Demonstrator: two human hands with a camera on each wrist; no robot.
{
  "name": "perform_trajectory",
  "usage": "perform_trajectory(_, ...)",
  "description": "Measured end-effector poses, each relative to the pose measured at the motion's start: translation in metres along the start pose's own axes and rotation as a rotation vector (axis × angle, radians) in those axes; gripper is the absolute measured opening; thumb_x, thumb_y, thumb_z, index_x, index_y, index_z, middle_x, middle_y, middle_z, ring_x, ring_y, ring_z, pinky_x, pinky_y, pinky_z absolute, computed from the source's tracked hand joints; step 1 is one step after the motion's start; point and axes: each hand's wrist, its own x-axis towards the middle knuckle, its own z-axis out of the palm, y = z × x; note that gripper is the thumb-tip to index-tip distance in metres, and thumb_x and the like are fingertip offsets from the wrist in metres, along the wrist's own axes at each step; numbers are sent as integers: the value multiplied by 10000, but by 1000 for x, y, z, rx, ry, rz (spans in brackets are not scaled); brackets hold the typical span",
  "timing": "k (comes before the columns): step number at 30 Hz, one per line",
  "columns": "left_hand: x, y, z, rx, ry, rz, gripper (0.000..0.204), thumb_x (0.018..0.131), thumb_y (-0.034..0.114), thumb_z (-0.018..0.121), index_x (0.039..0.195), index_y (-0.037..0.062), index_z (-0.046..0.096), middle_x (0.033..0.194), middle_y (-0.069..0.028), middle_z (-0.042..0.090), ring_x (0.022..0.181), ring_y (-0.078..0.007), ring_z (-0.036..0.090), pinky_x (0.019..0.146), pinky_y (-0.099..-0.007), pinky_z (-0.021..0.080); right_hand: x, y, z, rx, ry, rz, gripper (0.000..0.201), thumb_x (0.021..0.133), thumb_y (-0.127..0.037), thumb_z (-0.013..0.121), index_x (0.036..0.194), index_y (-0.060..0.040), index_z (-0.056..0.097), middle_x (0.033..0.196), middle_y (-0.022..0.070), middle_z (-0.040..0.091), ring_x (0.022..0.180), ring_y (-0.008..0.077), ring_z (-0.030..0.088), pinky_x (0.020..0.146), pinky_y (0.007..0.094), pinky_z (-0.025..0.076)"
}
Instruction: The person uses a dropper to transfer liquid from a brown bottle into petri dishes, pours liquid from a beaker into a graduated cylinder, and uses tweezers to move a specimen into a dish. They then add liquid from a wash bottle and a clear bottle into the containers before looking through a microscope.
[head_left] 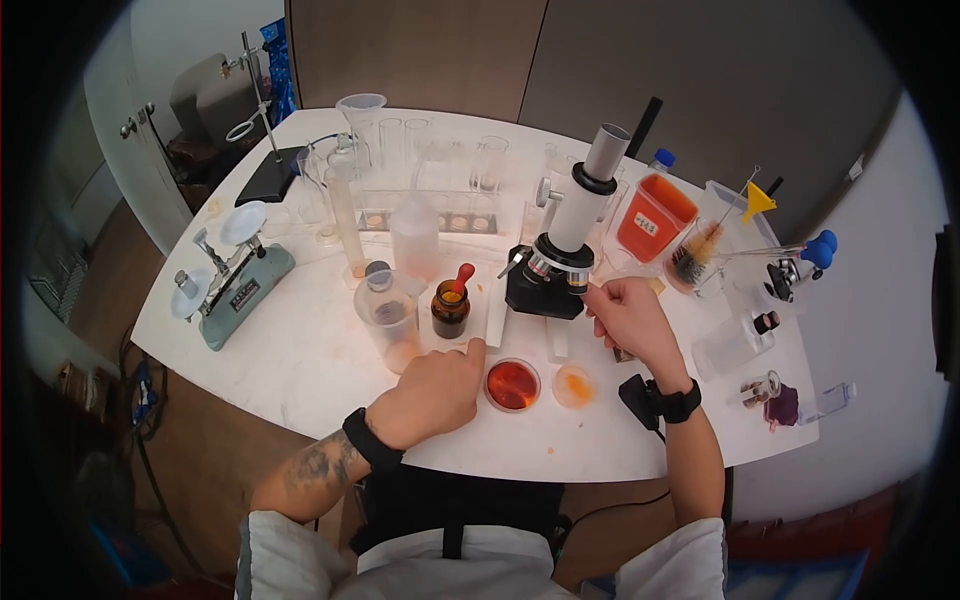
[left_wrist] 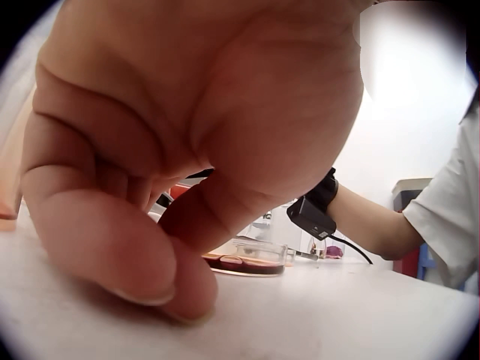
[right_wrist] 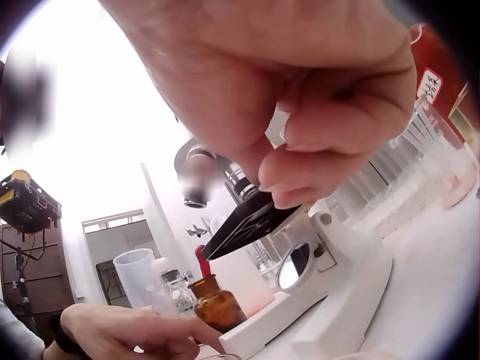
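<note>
A white and black microscope [head_left: 575,215] stands mid-table, with its black stage [head_left: 543,298] and pale two-footed base below. My right hand [head_left: 635,318] pinches at the right edge of the stage, just under the objectives; in the right wrist view its thumb and curled fingers hide what lies between them. My left hand [head_left: 435,392] rests low at the front, its forefinger reaching to the tip of the left base foot [head_left: 495,325]. Close by are a brown bottle [head_left: 450,315] with a red-bulbed dropper [head_left: 463,275], a red-filled petri dish [head_left: 512,385] and an orange-stained dish [head_left: 574,386].
A clear plastic bottle [head_left: 387,310] stands behind my left hand, and a balance [head_left: 245,290] at the left. Glassware and a rack [head_left: 430,220] line the back. At the right are a red container [head_left: 655,220], a brush [head_left: 692,260] and a squeeze bottle [head_left: 735,342].
</note>
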Motion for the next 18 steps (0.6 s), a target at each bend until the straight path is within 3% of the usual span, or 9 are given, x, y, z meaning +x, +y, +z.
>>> perform_trajectory(5,-2,-4,6,15,58,33,397,799,-12,617,1170,-77,491,785,-260,699,739,-461,708,654,-540,558,6,5,12,-20,73,13,488,998,-381,703,706,9,680,573,55,633,452,109,579,425,291,423)
perform_trajectory(14,-2,-6,5,-24,80,53,353,801,-24,605,1132,-69,490,745,-264,682,726,-469,700,644,-550,550,11,12,10,329,-56,128,396,1002,-346,711,749,-53,629,597,3,573,439,83,490,406,265,334)
perform_trajectory(18,-3,-4,3,-32,71,40,352,803,-19,603,1132,-71,490,748,-268,686,729,-473,702,644,-555,549,12,9,14,312,-61,158,348,1023,-273,709,755,-74,610,597,-34,541,443,47,467,403,228,319)
